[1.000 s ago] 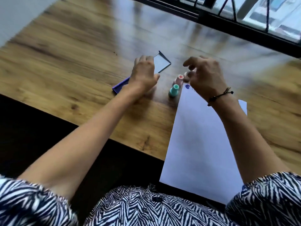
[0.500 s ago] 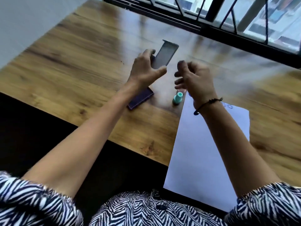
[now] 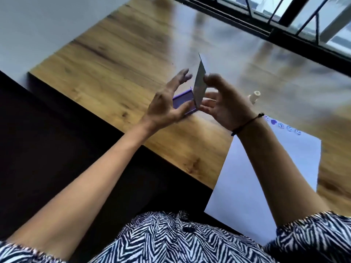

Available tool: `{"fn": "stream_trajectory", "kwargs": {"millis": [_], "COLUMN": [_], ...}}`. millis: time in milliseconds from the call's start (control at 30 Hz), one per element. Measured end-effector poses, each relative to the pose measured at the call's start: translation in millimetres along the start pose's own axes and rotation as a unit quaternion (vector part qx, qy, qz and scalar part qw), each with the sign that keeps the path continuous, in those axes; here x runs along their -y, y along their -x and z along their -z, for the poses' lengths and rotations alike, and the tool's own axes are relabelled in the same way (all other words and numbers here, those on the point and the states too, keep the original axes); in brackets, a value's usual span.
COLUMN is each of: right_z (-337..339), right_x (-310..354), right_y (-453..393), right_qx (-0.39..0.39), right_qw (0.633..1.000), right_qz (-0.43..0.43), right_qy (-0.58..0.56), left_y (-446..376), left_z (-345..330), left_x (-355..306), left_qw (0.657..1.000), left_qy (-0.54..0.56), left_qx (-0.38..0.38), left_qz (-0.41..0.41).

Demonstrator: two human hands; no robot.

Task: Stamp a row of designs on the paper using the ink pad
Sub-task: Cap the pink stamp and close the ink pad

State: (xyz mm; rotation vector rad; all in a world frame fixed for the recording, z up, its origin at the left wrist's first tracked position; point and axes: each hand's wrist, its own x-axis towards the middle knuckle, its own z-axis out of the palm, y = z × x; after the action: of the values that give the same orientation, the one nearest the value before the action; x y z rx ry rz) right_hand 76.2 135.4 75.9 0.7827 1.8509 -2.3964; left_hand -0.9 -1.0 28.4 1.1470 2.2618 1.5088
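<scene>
The purple ink pad (image 3: 182, 100) is lifted off the wooden table, its grey lid (image 3: 199, 86) swung up nearly vertical. My left hand (image 3: 167, 105) cradles the pad's base from below, fingers spread at the top. Against the lid's right face, my right hand (image 3: 222, 103) holds the lid between thumb and fingers. White paper (image 3: 266, 177) lies at the right, running over the table's near edge, with a row of several blue stamped designs (image 3: 281, 125) along its far edge. A pale stamp (image 3: 254, 95) stands on the table beyond my right hand.
The wooden table (image 3: 117, 73) stretches to the left and back. A black window frame with bars (image 3: 284, 25) runs along the far side. A grey wall (image 3: 38, 25) borders the table's left. My zebra-print clothing (image 3: 171, 240) fills the bottom.
Both hands have lifted the ink pad off the table and brought it toward me. The lid has swung from flat to nearly upright. The camera has tilted, and the teal stamp is out of sight.
</scene>
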Motion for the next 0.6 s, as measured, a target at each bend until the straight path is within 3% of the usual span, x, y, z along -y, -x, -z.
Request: {"fn": "stream_trajectory", "kwargs": {"millis": [33,67,100,133,167,200,600], "right_z": [-2,-3,-4,-4,-5,-6,-15], "right_x": [-5,-11,-19,-27,-34,-41,-56], "right_y": [-2,-4,-7,-8,-8,-8,-17], "right_qx": [-0.053,-0.106,-0.137,-0.141,-0.13,-0.114,-0.103], "right_qw": [0.993,0.96,0.902,0.841,0.803,0.79,0.785], "right_qz": [0.045,0.094,0.13,0.152,0.154,0.144,0.13], "right_qy": [0.099,0.241,0.388,0.499,0.56,0.585,0.597], "left_y": [1,2,2,0,-3,-6,-24], "left_z": [4,8,12,14,16,18,6], "left_x": [5,9,15,19,24,27,25], "left_qw": [0.999,0.995,0.989,0.982,0.978,0.975,0.973], "left_qy": [0.021,0.062,0.098,0.123,0.132,0.136,0.134], "left_qx": [-0.003,-0.018,-0.035,-0.048,-0.052,-0.048,0.061], "left_qz": [0.03,0.07,0.107,0.135,0.156,0.17,0.18]}}
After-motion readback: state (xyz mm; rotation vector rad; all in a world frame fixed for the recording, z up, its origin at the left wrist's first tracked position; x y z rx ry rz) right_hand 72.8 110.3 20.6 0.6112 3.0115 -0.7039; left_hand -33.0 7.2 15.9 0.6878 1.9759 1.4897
